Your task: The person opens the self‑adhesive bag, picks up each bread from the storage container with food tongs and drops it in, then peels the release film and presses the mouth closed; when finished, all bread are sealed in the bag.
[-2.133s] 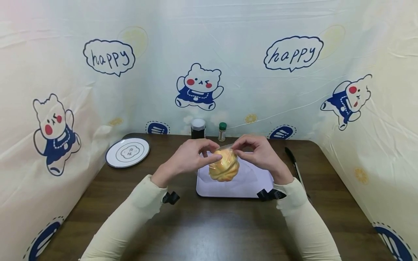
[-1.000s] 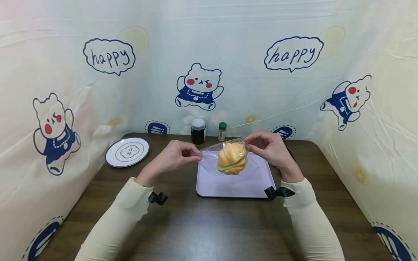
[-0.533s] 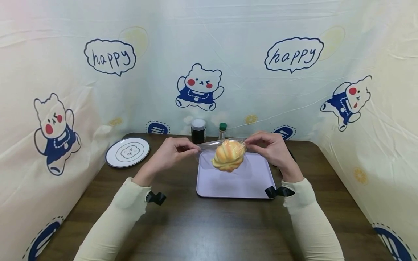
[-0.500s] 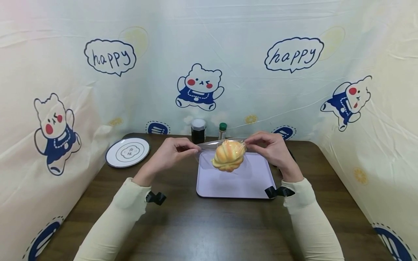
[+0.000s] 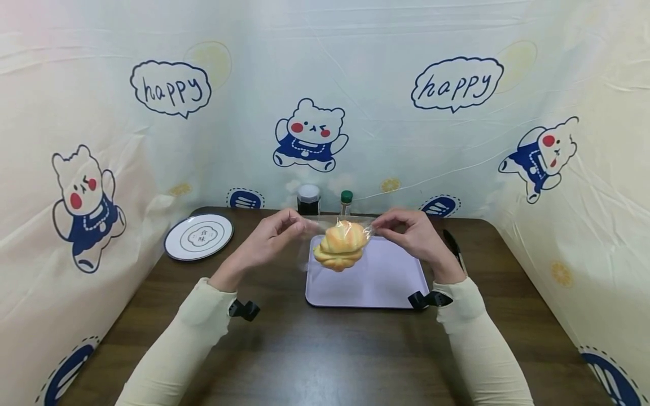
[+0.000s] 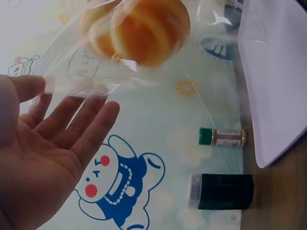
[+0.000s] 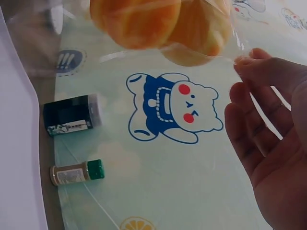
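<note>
A golden bread roll (image 5: 341,245) with swirled ridges hangs inside a clear plastic bag (image 6: 62,62) above the lilac tray (image 5: 391,282). My left hand (image 5: 271,239) pinches the bag's left edge between thumb and forefinger; its other fingers stretch out behind the film in the left wrist view. On the other side, my right hand (image 5: 413,237) pinches the bag's upper right corner, the film gathered at the fingertips (image 7: 247,60). Both hands are raised, and neither touches the bread itself.
A white plate (image 5: 175,248) lies at the table's back left. Behind the bag stand a dark jar with a pale lid (image 5: 308,206) and a small green-capped bottle (image 5: 346,200). A black-handled utensil (image 5: 451,242) lies right of the tray, partly behind my right arm.
The hands first moved apart, stretching the bag sideways. In the last half second the right hand came slightly left, and the bagged bread shifted left and tipped.
</note>
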### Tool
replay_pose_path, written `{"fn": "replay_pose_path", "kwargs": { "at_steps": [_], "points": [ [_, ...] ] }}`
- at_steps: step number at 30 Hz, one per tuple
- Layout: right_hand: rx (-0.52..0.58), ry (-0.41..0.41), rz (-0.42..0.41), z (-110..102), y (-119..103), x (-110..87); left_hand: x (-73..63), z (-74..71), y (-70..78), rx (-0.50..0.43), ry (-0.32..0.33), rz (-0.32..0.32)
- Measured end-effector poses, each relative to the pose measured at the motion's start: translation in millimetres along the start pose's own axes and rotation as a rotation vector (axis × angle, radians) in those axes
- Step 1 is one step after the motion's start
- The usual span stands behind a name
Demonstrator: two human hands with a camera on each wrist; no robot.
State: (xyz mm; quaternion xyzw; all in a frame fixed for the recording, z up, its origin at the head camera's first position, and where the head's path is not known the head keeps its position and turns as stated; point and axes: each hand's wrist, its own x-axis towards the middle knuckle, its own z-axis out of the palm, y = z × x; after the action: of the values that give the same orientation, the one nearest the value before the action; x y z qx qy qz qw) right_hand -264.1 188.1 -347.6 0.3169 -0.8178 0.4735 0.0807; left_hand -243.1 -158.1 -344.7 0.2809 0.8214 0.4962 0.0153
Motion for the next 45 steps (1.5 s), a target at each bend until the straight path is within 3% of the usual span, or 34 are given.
{"fn": "replay_pose_path", "kwargs": {
  "at_steps": [7,16,21,27,35,45],
  "points": [
    [-0.081,-0.084,0.104,5.7,-0.7,3.8,-1.1,-2.0,-0.9,-0.137,0.059,-0.058],
    [-0.118,-0.106,0.113,2.0,3.5,4.4,-10.5,-17.8,-22.1,-0.1,0.166,-0.16],
    [-0.109,-0.115,0.102,-1.0,6.0,3.4,-15.6,-27.3,-43.1,-0.184,0.186,-0.317],
    [-0.138,-0.148,0.148,-1.8,9.7,1.2,-19.8,-34.4,-65.9,-0.197,0.187,-0.5],
    [-0.215,-0.201,0.283,-2.2,11.6,-1.2,-22.3,-38.6,-91.7,-0.139,0.201,-0.59],
    [-0.374,-0.22,0.26,-6.9,20.4,-4.0,-26.9,-38.3,-121.3,-0.05,0.219,-0.595]
  ]
}}
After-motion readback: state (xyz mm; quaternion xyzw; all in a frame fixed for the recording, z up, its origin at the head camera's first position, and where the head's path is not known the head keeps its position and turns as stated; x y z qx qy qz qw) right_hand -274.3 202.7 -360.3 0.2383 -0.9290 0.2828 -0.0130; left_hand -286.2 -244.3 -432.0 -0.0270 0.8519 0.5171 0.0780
